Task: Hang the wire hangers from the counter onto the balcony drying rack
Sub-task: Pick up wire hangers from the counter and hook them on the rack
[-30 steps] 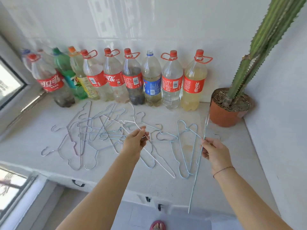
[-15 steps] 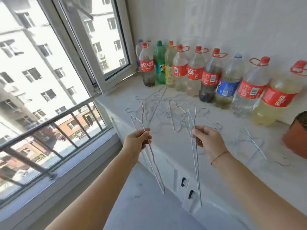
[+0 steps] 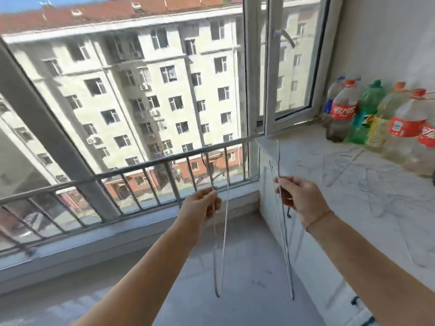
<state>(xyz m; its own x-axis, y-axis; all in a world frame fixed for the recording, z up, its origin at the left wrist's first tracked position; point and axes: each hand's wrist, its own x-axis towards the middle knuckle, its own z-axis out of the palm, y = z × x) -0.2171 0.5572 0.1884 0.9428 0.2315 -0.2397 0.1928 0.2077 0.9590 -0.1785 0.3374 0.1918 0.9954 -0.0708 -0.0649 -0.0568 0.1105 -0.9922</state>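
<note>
My left hand [image 3: 202, 205] pinches a thin wire hanger [image 3: 222, 243] that hangs edge-on below it, in front of the window railing. My right hand [image 3: 299, 198] grips a second wire hanger [image 3: 283, 243], also edge-on, its top reaching up to the counter's corner. Several more wire hangers [image 3: 353, 170] lie tangled on the white counter [image 3: 306, 147] at the right. No drying rack shows in this view.
A metal railing [image 3: 146, 165] runs across the window at waist height, with a sill below it. Plastic bottles [image 3: 367, 118] stand in a row along the wall on the counter. White cabinet doors [image 3: 313, 267] sit under the counter, and grey floor [image 3: 247, 278] lies ahead.
I have turned left, away from the counter toward the window. Both hands lifted one hanger each off the counter and now carry them over the floor.
</note>
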